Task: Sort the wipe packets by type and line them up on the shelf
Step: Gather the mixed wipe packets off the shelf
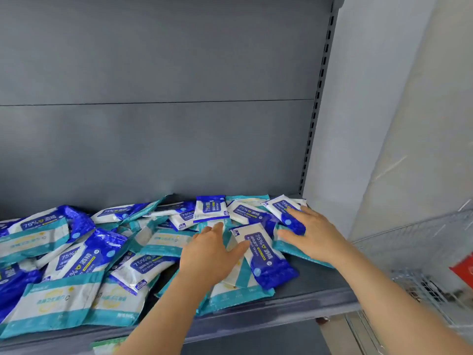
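Observation:
A jumble of wipe packets covers the grey shelf (314,283): small blue-and-white alcohol wipe packets (263,254) mixed with larger teal-and-white packets (58,303). My left hand (210,254) lies flat and spread on the pile right of centre, its thumb against a blue alcohol packet. My right hand (309,234) rests with straight fingers on another blue packet (284,211) at the shelf's right end, over a teal packet (289,247). Neither hand grips anything.
The grey back panel (153,137) rises behind the shelf, with a slotted upright (317,98) at its right. A wire basket (425,254) with something red (463,270) in it stands at the right. Bare shelf shows at the front right corner.

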`<state>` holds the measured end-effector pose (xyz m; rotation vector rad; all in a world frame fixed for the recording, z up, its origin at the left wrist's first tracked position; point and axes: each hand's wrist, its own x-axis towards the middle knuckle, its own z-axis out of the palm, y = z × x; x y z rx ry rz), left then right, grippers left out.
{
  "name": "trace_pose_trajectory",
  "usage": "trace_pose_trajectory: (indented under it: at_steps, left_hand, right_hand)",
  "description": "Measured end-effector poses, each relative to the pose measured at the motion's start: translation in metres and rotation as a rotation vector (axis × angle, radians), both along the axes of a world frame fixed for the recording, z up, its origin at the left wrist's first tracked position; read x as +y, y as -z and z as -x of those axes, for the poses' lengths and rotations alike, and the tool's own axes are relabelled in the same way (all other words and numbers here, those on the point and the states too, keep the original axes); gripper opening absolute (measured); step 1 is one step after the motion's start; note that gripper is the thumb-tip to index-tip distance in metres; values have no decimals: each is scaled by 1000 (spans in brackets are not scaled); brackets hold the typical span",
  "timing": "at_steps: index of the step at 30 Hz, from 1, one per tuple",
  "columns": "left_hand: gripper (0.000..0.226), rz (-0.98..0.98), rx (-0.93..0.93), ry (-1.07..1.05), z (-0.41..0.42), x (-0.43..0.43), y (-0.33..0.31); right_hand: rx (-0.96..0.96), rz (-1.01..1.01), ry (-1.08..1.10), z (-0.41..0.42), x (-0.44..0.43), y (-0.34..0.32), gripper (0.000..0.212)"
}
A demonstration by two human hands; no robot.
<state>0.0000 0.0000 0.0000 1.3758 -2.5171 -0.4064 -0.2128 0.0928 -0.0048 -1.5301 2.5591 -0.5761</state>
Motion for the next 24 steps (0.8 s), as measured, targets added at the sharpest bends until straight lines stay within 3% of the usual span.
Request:
trace_pose_trajectory:
  at_steps: [4, 9, 13, 15, 21, 24]
  left_hand:
    - [92, -42, -124, -95, 27, 6, 5]
    - [71, -255, 4, -228, 47, 9, 2]
    - [74, -277, 82, -322, 51, 15, -1]
    - [81, -266, 142, -359, 52, 18, -1]
    - [77, -233, 373, -438, 50, 27, -5]
    - [54, -205, 543, -468, 52, 26, -7]
  right_hand:
    - [-84, -116, -51, 13, 4, 11, 68]
    - [-110, -113, -216, 34, 5, 13, 62]
    - [-171, -205, -363, 57, 11, 11, 86]
    - [-114, -213, -409, 64, 10, 15, 90]
    - [-214, -32, -432, 72, 2, 28, 62]
    - [-285, 53, -400, 76, -4, 29, 47]
